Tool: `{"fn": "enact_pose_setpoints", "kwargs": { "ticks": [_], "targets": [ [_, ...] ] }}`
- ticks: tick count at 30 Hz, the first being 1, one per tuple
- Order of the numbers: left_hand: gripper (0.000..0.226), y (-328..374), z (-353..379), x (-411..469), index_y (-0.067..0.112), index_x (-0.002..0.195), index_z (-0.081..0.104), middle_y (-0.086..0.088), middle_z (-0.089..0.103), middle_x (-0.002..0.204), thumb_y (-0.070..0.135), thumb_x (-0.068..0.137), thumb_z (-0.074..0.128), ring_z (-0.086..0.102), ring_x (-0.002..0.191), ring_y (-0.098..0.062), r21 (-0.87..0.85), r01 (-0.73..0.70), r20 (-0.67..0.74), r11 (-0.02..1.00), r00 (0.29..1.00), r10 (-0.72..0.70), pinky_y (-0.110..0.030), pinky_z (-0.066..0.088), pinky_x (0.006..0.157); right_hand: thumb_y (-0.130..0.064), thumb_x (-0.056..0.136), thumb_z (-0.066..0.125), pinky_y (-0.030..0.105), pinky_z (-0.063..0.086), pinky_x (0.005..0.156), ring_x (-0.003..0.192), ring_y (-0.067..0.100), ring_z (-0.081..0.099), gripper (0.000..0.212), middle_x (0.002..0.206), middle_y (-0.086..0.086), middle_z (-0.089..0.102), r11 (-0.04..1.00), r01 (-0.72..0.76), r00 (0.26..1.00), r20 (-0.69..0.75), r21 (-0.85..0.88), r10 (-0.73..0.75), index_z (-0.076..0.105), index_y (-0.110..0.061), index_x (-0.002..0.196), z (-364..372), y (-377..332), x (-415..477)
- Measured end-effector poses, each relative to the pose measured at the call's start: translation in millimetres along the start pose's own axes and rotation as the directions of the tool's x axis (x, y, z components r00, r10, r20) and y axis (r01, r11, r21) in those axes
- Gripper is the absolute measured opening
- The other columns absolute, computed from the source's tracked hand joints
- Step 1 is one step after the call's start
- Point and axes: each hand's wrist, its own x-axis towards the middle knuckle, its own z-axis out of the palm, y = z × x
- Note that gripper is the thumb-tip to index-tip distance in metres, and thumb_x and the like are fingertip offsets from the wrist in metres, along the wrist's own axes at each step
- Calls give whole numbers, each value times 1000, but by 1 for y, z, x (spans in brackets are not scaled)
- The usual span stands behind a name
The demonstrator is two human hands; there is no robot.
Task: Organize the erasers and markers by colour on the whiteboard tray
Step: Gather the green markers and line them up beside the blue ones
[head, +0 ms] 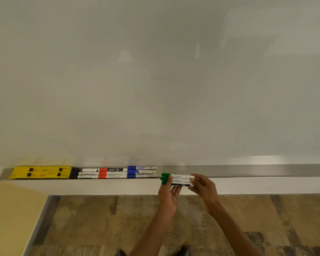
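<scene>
A metal whiteboard tray [248, 170] runs along the bottom of the board. At its left end lie yellow erasers [41, 172], side by side. To their right lie three black-capped markers [85, 173], then three red-capped markers [111, 173], then three blue-capped markers [142, 171], each group stacked front to back. Three green-capped markers [175, 179] are held as a bundle just at the tray's front edge, right of the blue ones. My left hand [167, 195] grips the bundle near the caps. My right hand [204, 189] pinches its white tail end.
The whiteboard [155, 80] fills the upper view. The tray to the right of my hands holds nothing visible. Below is a patterned floor [100, 222], a yellow wall [7, 218] at the left, and dark shoes [185, 251] at the bottom edge.
</scene>
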Motion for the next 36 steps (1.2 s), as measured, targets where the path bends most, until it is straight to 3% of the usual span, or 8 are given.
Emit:
{"fn": "enact_pose_setpoints", "kwargs": {
  "ticks": [4,10,14,20,22,27,34,36],
  "targets": [
    [33,5,5,6,0,120,58,-23,67,115,16,92,65,69,100,-33,46,31,-24,998,999,-30,-35,62,74,-8,91,66,34,60,81,91,29,72,15,100,17,73,996,49,998,-29,-75,-51,68,-6,106,2,1,11],
    [38,14,1,15,-3,118,62,-21,72,109,20,89,69,70,103,-33,212,106,6,972,994,-110,-38,60,82,-8,91,65,34,60,81,90,28,72,12,97,17,74,991,70,994,-79,-113,-79,66,-5,102,10,-1,30],
    [34,18,-5,17,-4,119,61,-20,73,108,15,91,66,69,102,-33,211,143,-25,967,990,-141,-38,60,79,-5,93,61,26,61,73,89,25,72,15,100,14,72,981,73,990,-106,-181,-94,64,-3,107,23,-1,38],
    [35,21,-14,17,-2,120,62,-17,73,108,16,91,66,69,104,-33,211,139,-10,968,990,-140,-40,58,86,-6,94,59,18,58,67,88,18,70,18,101,13,71,948,85,982,-135,-306,-131,64,-5,111,38,6,43],
    [36,22,-15,17,-1,121,61,-18,72,111,17,91,66,68,105,-33,213,133,2,968,991,-137,-41,58,88,-10,94,59,21,59,71,86,15,70,22,102,11,70,931,72,982,-140,-357,-130,62,-7,116,41,10,45],
    [37,23,-20,16,-2,122,61,-17,73,111,17,90,68,69,105,-34,204,137,15,969,990,-144,-43,56,93,-21,95,54,45,57,84,81,18,69,21,97,4,72,842,59,975,-151,-537,-164,63,-16,113,51,14,45],
    [39,28,-28,11,-4,122,58,-18,72,112,11,89,69,69,104,-34,186,163,-18,969,987,-162,-40,58,87,-19,93,51,47,57,84,72,10,66,35,97,-1,66,798,1,973,-182,-603,-139,56,-13,126,67,14,44],
    [40,29,-32,8,-4,124,57,-18,71,115,11,89,69,68,105,-34,190,160,-18,969,987,-159,-41,57,90,-20,94,49,47,57,84,74,15,67,35,100,2,67,769,-3,972,-182,-639,-148,54,-12,128,70,15,42]
  ]
}}
